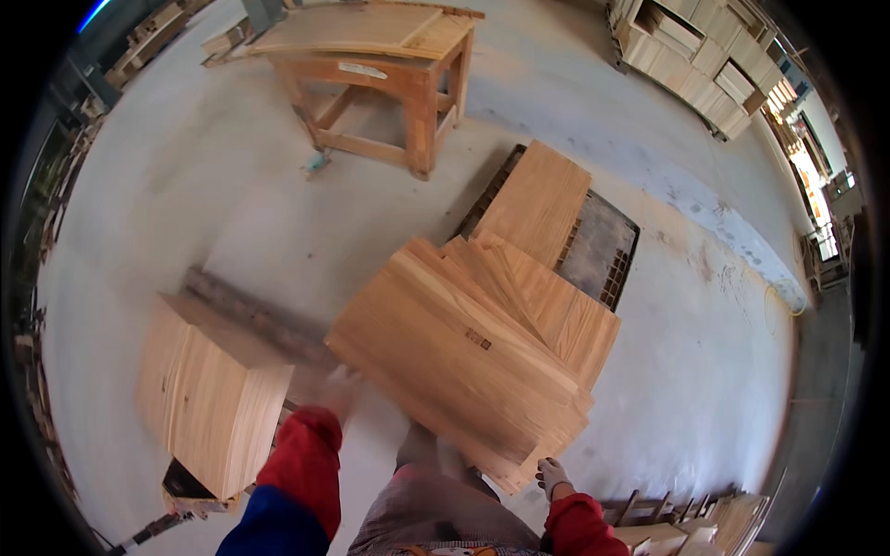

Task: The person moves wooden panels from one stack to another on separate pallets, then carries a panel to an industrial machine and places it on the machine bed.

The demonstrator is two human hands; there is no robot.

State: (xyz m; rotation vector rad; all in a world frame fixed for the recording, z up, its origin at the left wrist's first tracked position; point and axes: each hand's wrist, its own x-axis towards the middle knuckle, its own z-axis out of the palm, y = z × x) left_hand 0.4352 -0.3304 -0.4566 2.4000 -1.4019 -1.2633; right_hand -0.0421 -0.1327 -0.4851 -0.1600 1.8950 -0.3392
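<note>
A fanned pile of flat wooden boards [426,343] lies in front of me, with a small dark mark on the top one. My left hand [341,389], smeared by motion, is beside the pile's left edge; its fingers cannot be made out. Near the pile's close right corner is my right hand [554,476], in a pale glove with darker fingertips. Its fingers are slightly bent and apart, close to the board edges; contact is unclear. Left of my left arm stands another stack of wooden boards [209,398], with one board tilted at its far side.
Beyond the pile, a single board [533,199] rests across a dark slatted pallet [603,250]. A wooden workbench [371,56] stands farther off. Stacked wood [695,56] fills the far right. More boards [732,524] lean at the near right on the grey floor [686,389].
</note>
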